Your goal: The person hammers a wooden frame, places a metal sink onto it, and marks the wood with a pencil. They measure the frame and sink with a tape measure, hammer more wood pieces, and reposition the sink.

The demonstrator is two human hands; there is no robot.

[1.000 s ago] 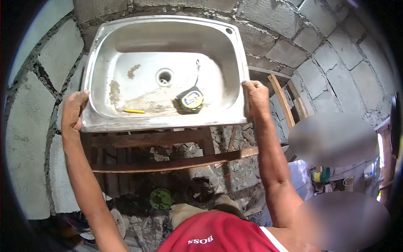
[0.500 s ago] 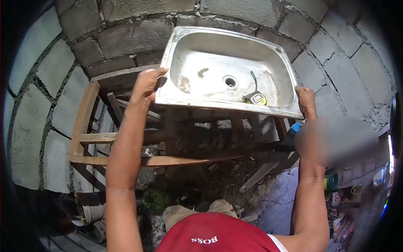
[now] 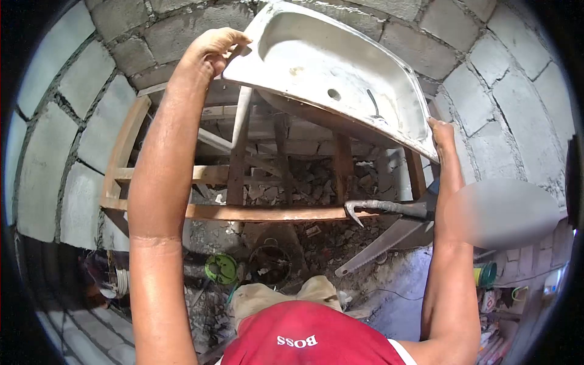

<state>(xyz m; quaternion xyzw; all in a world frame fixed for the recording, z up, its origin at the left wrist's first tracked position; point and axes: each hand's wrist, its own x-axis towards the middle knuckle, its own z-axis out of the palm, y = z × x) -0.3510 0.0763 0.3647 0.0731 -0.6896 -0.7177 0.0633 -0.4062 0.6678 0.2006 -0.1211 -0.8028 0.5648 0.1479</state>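
Note:
A stained stainless steel sink (image 3: 359,67) is held up in front of me, its left end higher than its right. My left hand (image 3: 218,47) is closed on its left edge, thumb on the rim. At the lower right corner my right hand (image 3: 443,132) grips the other edge, with most of its fingers out of sight behind the rim. Inside the basin, right of the drain hole (image 3: 333,94), lies the dark strap (image 3: 373,102) of a tape measure, whose body is hidden by the front rim.
Below the sink stands a wooden frame (image 3: 267,213). A claw hammer (image 3: 395,208) rests at its front right, beside a handsaw (image 3: 380,246). A green round object (image 3: 221,269) and a bucket (image 3: 271,263) sit among rubble. Block walls (image 3: 64,134) enclose the space.
The sink's left end has risen with my left hand, so it tilts down to the right. The tape measure's yellow body has gone out of sight. More of the frame, hammer and saw shows.

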